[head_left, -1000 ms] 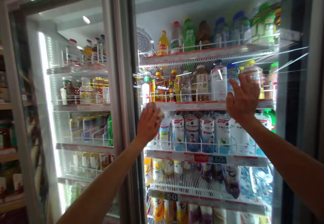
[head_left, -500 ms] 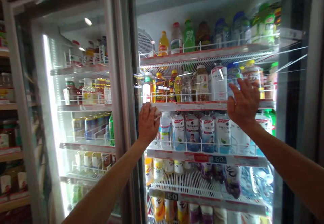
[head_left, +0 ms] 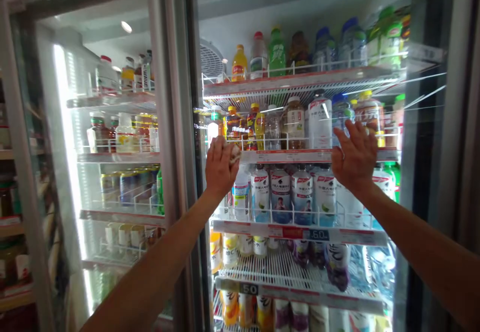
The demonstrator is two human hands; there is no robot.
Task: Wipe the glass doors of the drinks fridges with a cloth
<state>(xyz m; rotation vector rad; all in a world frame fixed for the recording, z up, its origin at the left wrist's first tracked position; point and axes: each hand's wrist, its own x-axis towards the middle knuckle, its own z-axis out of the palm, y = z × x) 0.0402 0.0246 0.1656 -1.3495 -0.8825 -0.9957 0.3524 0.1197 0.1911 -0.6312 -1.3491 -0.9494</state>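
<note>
My left hand (head_left: 220,168) is closed over a crumpled pale cloth (head_left: 235,155), part of which sticks out at the thumb side. It rests against the glass door (head_left: 296,7) of a drinks fridge, near the door's left frame. My right hand (head_left: 355,156) is open, fingers spread, palm toward the same pane further right; it seems to lean on the glass. Behind the glass, a white-labelled bottle (head_left: 320,122) stands left of my right hand, and a blue-capped bottle (head_left: 340,109) is partly covered by its fingers.
Wire shelves of bottles fill the fridge, with price strips (head_left: 296,233) along their edges. A metal door frame (head_left: 165,97) divides this door from a second glass-fronted section with cans (head_left: 129,188). Jars (head_left: 7,262) stand on wooden shelves at far left.
My left hand has slid a little upward on the glass with the cloth. My right hand stays at nearly the same spot. The view has shifted slightly.
</note>
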